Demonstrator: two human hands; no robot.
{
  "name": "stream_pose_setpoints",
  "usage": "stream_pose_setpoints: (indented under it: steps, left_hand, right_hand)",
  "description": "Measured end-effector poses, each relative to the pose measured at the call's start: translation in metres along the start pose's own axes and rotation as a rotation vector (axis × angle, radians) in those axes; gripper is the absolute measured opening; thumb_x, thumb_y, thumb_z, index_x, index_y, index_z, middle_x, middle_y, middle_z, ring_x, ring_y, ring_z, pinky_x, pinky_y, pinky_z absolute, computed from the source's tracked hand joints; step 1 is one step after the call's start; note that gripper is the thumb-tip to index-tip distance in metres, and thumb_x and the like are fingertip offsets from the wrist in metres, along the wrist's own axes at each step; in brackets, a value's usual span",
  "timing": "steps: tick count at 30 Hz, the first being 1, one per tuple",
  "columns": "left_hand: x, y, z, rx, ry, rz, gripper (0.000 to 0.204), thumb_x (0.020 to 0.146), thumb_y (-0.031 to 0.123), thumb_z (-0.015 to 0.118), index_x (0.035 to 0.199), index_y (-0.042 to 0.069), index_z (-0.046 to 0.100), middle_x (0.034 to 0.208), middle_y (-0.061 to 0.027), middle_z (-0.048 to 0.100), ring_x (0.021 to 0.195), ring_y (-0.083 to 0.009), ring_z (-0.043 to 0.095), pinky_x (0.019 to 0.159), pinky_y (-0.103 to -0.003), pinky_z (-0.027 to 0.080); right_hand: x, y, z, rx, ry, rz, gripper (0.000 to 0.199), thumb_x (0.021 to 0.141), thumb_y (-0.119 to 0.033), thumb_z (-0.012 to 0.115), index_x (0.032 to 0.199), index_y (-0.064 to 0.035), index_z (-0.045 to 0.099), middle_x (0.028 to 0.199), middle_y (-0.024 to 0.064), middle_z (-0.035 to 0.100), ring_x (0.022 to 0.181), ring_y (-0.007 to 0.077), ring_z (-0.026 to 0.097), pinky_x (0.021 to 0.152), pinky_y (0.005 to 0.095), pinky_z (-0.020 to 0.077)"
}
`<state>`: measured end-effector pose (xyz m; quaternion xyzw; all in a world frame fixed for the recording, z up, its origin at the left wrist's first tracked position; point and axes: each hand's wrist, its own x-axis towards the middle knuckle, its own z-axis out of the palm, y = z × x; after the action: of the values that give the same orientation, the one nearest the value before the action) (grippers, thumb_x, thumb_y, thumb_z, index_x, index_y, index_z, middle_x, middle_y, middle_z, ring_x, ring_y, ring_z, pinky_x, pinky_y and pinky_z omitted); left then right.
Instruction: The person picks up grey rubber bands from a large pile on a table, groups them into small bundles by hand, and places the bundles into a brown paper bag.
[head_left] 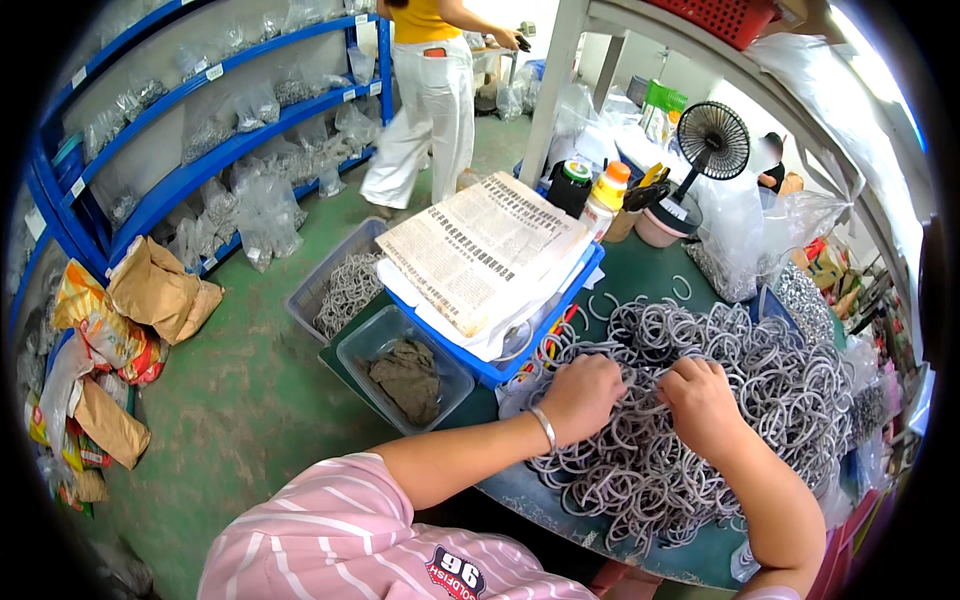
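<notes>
A large heap of grey metal rings [690, 470] covers the right part of a green table [560, 520]. Over the heap's near left side is my left hand [590, 398], its fingers curled closed and a bangle on its wrist. A short gap to the right, my right hand [703, 405] is also closed in a pinch, at about the same height. The fingertips of the two hands face each other. What they pinch is hidden among the similar grey rings behind.
Left of the heap stand a blue tray [490, 372] with printed paper [485, 245] and a clear tub [405, 370] holding a grey-brown cloth. Behind are bottles [606, 195] and a fan [712, 140]. Blue shelves [220, 150] hold bagged parts; a person in white trousers [430, 110] is nearby.
</notes>
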<state>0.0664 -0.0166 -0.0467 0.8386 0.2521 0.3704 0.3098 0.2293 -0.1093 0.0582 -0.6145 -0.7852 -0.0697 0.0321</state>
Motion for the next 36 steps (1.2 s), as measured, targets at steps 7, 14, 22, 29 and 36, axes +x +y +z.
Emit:
stream_pose_setpoints:
  steps: [7,14,22,29,36]
  left_hand:
    - [0.053,0.019,-0.058,-0.966,0.096,-0.339,0.014,0.097,0.019,0.053,0.096,0.005,0.051,0.074,-0.0009,0.055,0.069,-0.0078,0.053,0.063,-0.023,0.045]
    - [0.04,-0.01,-0.092,-1.086,0.2,-0.459,0.014,0.085,0.005,0.064,0.088,0.008,0.051,0.079,-0.0037,0.058,0.067,-0.0131,0.058,0.06,-0.024,0.046]
    - [0.027,0.004,-0.116,-1.26,-0.043,-0.665,0.008,0.088,0.012,0.061,0.082,0.011,0.057,0.08,-0.0014,0.058,0.082,-0.0141,0.059,0.068,-0.031,0.047]
    - [0.069,-0.018,-0.08,-0.55,-0.198,-0.442,0.015,0.083,0.007,0.062,0.095,0.0,0.068,0.076,-0.0051,0.063,0.066,-0.0157,0.058,0.061,-0.029,0.048]
    - [0.105,-0.051,-0.005,0.255,-0.437,-0.233,0.019,0.082,0.017,0.064,0.081,0.0,0.071,0.078,-0.0152,0.068,0.069,-0.0231,0.065,0.069,-0.033,0.051]
  right_hand:
    - [0.012,0.026,0.014,0.245,0.092,0.43,0.011,0.086,-0.007,0.059,0.089,0.0023,0.055,0.08,0.0262,0.063,0.076,0.047,0.06,0.066,0.0503,0.047]
    - [0.004,0.018,0.038,0.04,-0.096,-0.021,0.01,0.069,0.001,0.061,0.078,-0.001,0.06,0.085,0.0129,0.061,0.086,0.0324,0.057,0.071,0.0416,0.0485]
    - [0.031,0.024,0.007,0.384,0.027,0.581,0.012,0.076,-0.013,0.068,0.084,-0.0037,0.068,0.079,0.0128,0.068,0.077,0.0317,0.066,0.068,0.0414,0.0507]
    - [0.005,0.003,0.03,0.187,0.414,0.515,0.016,0.074,-0.003,0.065,0.089,-0.0055,0.065,0.087,0.012,0.065,0.088,0.0322,0.062,0.079,0.0423,0.0473]
    - [0.001,-0.052,0.025,0.18,0.468,0.444,0.03,0.07,0.007,0.06,0.098,-0.0018,0.064,0.093,0.0121,0.06,0.091,0.0324,0.056,0.08,0.0402,0.0468]
